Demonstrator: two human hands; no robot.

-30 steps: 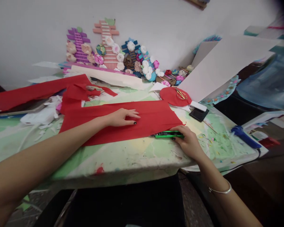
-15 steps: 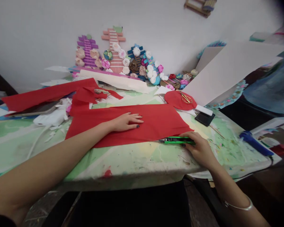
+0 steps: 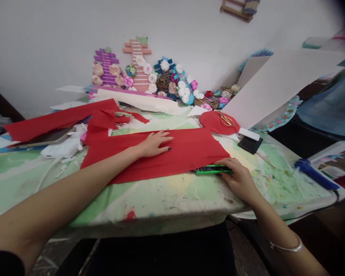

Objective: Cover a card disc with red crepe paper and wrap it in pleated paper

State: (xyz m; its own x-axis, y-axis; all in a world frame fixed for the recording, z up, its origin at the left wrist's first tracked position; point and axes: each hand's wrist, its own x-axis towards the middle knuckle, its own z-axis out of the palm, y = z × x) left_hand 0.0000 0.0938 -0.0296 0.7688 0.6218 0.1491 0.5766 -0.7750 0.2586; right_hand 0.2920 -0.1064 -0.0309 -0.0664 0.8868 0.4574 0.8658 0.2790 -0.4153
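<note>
A long red sheet (image 3: pixel 189 149) lies across the front half of the table. My left hand (image 3: pixel 155 144) rests on it near its middle, palm down with the fingers spread. At the sheet's near right edge, my right hand (image 3: pixel 238 177) grips a green cutter (image 3: pixel 212 169), fingers and thumb around its right end. The cutter lies along the edge with its tip pointing left. Behind and to the left are more red pieces (image 3: pixel 63 117), one long strip and some crumpled scraps.
A red round piece (image 3: pixel 215 122) with golden scissors (image 3: pixel 226 120) lies behind on the right, beside a black flat object (image 3: pixel 250 144). Further right is a blue tool (image 3: pixel 316 174) with a cord. A white device (image 3: pixel 60 148) is at left; flower-decorated crafts (image 3: pixel 138 73) lean on the wall.
My left hand has shifted slightly up on the red sheet, and its fingers have spread more. My right hand has moved a little to the left with the green cutter.
</note>
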